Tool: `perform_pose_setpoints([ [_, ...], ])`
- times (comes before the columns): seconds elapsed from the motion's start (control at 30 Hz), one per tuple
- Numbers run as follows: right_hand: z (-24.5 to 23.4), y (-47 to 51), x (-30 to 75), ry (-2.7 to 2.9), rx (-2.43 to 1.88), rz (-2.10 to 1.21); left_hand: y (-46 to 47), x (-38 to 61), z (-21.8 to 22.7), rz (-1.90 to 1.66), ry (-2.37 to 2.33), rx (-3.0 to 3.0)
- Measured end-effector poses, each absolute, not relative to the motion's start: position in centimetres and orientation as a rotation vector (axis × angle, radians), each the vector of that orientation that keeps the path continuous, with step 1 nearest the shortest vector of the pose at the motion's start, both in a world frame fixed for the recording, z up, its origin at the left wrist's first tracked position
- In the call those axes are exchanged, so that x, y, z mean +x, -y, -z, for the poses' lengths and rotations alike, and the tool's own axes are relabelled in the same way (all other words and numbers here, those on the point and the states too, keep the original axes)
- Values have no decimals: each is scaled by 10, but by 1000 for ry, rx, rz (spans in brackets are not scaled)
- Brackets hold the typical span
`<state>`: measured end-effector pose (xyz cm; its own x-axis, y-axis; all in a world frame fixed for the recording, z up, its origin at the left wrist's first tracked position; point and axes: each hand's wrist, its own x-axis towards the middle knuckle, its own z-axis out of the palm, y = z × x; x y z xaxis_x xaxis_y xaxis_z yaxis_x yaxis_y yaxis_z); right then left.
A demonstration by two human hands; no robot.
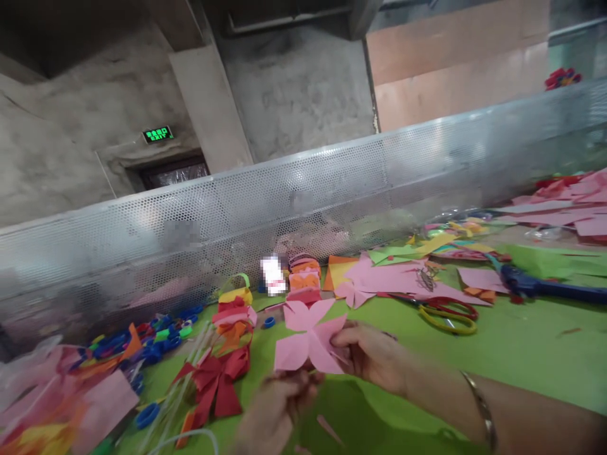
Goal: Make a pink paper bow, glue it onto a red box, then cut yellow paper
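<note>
Over a green surface (535,344), the right hand (368,355) pinches a pink paper flower (308,340), ideally lightly, avoiding creases; left hand (284,402) blurred, grip unclear.

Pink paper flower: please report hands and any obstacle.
Right hand pinching pink paper flower. Left hand blurred at its lower edge, grip unclear. Red paper flower lies left, not blocking.

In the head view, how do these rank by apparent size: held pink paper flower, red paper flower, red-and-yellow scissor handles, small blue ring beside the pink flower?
1. Pink paper flower and red paper flower: too alike to rank.
2. Scissor handles.
3. Blue ring, clearly smallest.
</note>
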<state>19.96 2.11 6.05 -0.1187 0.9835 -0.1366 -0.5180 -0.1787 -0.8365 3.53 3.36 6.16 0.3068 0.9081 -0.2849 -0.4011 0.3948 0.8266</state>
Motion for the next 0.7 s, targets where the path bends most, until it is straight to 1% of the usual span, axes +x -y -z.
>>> perform_pose_setpoints([
  [0.07, -57, -18, 194, 731, -851, -1621, -30, 45, -51, -933, -748, 980],
  [0.13, -54, -16, 190, 724, -862, -1646, -27, 53, -46, -987, -620, 1107],
  [0.23, -50, -15, 187, 708, -900, -1659, -28, 57, -47, -1047, -595, 1025],
  [0.47, -43, -15, 183, 692, -973, -1699, -40, 46, -45, -1178, -762, 788],
  [0.57, -40, -17, 185, 678, -1001, -1675, -35, 44, -55, -1142, -791, 736],
  [0.7, -38, -19, 188, 684, -997, -1628, -25, 43, -71, -1055, -674, 882],
])
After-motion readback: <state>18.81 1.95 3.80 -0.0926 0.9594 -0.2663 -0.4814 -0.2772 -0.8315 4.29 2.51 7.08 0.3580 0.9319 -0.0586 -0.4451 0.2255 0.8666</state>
